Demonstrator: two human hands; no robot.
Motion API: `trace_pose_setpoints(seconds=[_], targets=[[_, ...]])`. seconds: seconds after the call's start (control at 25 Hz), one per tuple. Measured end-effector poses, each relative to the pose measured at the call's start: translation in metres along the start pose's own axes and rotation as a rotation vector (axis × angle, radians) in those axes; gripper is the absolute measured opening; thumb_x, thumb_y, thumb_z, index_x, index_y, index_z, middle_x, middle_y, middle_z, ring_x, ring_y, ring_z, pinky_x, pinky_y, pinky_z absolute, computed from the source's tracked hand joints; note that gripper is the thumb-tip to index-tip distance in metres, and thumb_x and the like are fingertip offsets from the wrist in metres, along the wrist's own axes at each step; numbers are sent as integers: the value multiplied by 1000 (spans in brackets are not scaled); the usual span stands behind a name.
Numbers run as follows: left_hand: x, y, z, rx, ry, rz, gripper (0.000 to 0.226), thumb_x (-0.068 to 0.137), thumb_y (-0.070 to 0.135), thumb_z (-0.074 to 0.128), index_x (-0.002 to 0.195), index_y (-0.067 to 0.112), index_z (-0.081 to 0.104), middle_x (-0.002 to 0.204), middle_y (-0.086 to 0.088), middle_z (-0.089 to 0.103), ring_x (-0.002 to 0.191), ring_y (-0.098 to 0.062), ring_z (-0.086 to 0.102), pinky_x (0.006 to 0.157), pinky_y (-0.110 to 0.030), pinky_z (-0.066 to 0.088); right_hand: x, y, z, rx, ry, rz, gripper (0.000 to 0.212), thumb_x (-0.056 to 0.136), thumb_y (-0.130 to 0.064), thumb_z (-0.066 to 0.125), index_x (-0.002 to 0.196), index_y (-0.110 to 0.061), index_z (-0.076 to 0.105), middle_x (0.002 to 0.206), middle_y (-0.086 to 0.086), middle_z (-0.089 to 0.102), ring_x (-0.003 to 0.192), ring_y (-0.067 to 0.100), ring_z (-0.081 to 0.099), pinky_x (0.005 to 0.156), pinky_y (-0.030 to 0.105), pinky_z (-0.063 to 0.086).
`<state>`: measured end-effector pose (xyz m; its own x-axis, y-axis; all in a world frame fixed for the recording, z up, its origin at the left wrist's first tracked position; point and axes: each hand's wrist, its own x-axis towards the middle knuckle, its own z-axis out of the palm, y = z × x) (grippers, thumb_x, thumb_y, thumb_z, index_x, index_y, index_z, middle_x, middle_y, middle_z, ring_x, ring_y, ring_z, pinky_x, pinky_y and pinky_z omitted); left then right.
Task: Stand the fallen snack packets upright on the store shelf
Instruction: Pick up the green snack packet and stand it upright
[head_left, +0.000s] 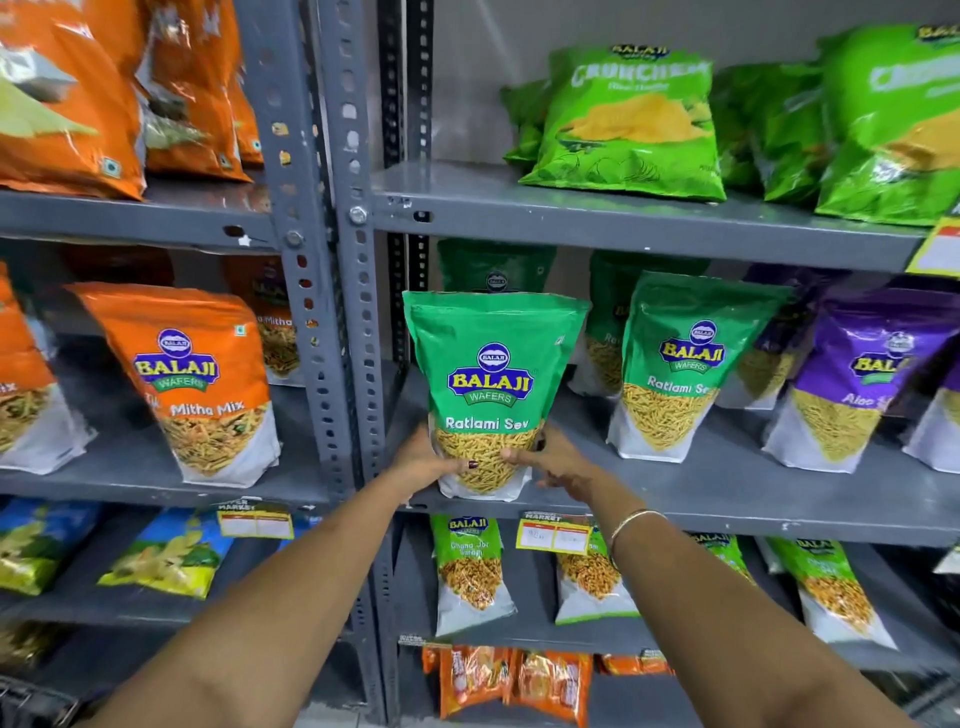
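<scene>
A green Ratlami Sev packet (491, 364) stands upright at the front left of the middle shelf (727, 499). My left hand (423, 460) grips its lower left side and my right hand (558, 460) grips its lower right side, thumbs on the clear window. Another green packet (496, 265) stands behind it, mostly hidden. To the right, a second Ratlami Sev packet (680, 364) stands leaning slightly, and a purple Aloo Sev packet (857, 379) stands beside that.
A grey perforated upright post (345, 312) divides the shelving just left of the held packet. An orange Mitha Mix packet (192, 379) leans in the left bay. Light green crisp bags (631, 124) fill the shelf above. Yellow price tags (553, 535) hang on the shelf edge.
</scene>
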<state>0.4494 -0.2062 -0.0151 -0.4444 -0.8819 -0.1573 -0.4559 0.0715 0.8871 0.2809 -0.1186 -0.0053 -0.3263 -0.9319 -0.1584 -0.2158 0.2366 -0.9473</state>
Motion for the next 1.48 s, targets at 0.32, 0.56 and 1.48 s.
trace_pose_setpoints(seconds=[0.32, 0.56, 1.48], targets=[[-9, 20, -1, 465, -568, -573, 40, 87, 34, 56, 111, 3, 48, 106, -12, 58, 119, -26, 53, 90, -41, 46, 0, 20, -38, -131, 121, 184, 90, 77, -29, 72, 145, -3, 19, 150, 17, 31, 102, 18, 47, 63, 18, 36], [3, 75, 100, 428, -759, -292, 30, 91, 32, 50, 94, 3, 55, 99, -7, 53, 99, -20, 49, 93, -47, 48, -7, 60, -146, -218, 403, 265, 87, 73, -26, 76, 141, -2, 27, 129, 11, 44, 118, 28, 45, 79, 32, 47], [29, 107, 239, 45, 26, -59, 56, 70, 12, 77, 118, 0, 51, 128, -16, 60, 116, -29, 57, 98, -39, 46, -27, 80, -254, 117, 37, -25, 67, 71, 11, 71, 131, -1, 42, 128, 13, 56, 109, 17, 51, 76, 10, 49]])
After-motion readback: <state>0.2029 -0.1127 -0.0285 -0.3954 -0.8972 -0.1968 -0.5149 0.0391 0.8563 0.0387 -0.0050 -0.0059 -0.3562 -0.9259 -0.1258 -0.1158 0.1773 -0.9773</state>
